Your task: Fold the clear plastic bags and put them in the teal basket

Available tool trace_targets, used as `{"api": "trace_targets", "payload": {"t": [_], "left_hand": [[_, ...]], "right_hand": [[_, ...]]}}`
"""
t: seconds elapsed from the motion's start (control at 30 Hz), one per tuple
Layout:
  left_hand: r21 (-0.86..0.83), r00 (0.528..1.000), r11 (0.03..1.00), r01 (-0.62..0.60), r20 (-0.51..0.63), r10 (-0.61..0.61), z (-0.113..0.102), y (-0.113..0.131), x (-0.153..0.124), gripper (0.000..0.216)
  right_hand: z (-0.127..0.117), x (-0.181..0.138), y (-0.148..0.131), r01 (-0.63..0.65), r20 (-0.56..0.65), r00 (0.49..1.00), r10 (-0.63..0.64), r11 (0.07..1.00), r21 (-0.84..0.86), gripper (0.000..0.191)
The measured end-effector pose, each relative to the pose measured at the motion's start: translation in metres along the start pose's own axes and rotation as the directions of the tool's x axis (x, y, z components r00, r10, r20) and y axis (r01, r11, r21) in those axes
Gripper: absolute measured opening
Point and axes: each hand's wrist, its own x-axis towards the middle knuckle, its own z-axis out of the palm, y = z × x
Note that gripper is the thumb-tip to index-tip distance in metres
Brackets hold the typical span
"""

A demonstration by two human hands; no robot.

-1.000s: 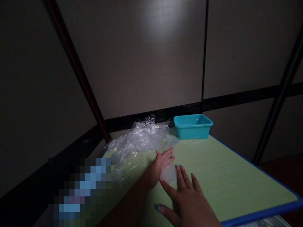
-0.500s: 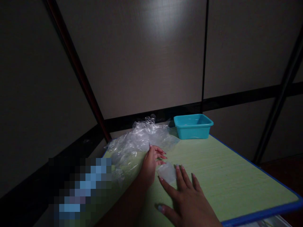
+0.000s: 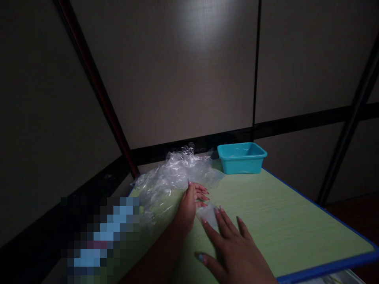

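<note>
While the right hand [image 3: 233, 249] lies spread on a clear plastic piece [image 3: 208, 214], the left hand [image 3: 191, 202] curls half-open beside it.

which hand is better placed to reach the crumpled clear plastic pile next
Left, probably. The left hand sits right at the edge of the crumpled clear plastic pile, while the right hand lies flat farther from it, fingertips on the small flat clear plastic piece.

No writing, label or number can be read: none on the teal tub [image 3: 241, 157], the clear plastic [image 3: 174, 173] left of it, or the green table [image 3: 281, 213] under it
</note>
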Motion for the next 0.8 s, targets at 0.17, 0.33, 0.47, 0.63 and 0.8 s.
{"api": "trace_targets", "payload": {"t": [0.17,0.33,0.47,0.63,0.8], "left_hand": [[0.072,0.998,0.996,0.055,0.008,-0.056,-0.001,-0.005,0.003,0.072],[0.168,0.998,0.984,0.056,-0.019,-0.053,0.002,-0.007,0.002,0.072],[0.287,0.997,0.958,0.02,-0.079,0.003,0.001,-0.001,0.0,0.064],[0.483,0.982,0.872,0.083,-0.187,0.01,-0.014,0.008,0.002,0.038],[0.584,0.978,0.793,0.177,-0.193,-0.076,-0.025,0.014,0.0,0.032]], "right_hand": [[-0.004,0.001,-0.002,-0.026,0.016,1.0,0.026,1.0,-0.001,0.067],[-0.003,0.001,-0.002,-0.049,0.005,0.999,0.049,0.999,0.01,0.067],[-0.003,0.001,-0.002,-0.049,0.002,0.999,0.049,0.999,0.012,0.066],[-0.002,0.001,-0.002,-0.049,-0.001,0.999,0.049,0.999,0.009,0.064],[-0.001,0.0,-0.002,-0.04,-0.012,0.999,0.04,0.999,0.011,0.065]]}}
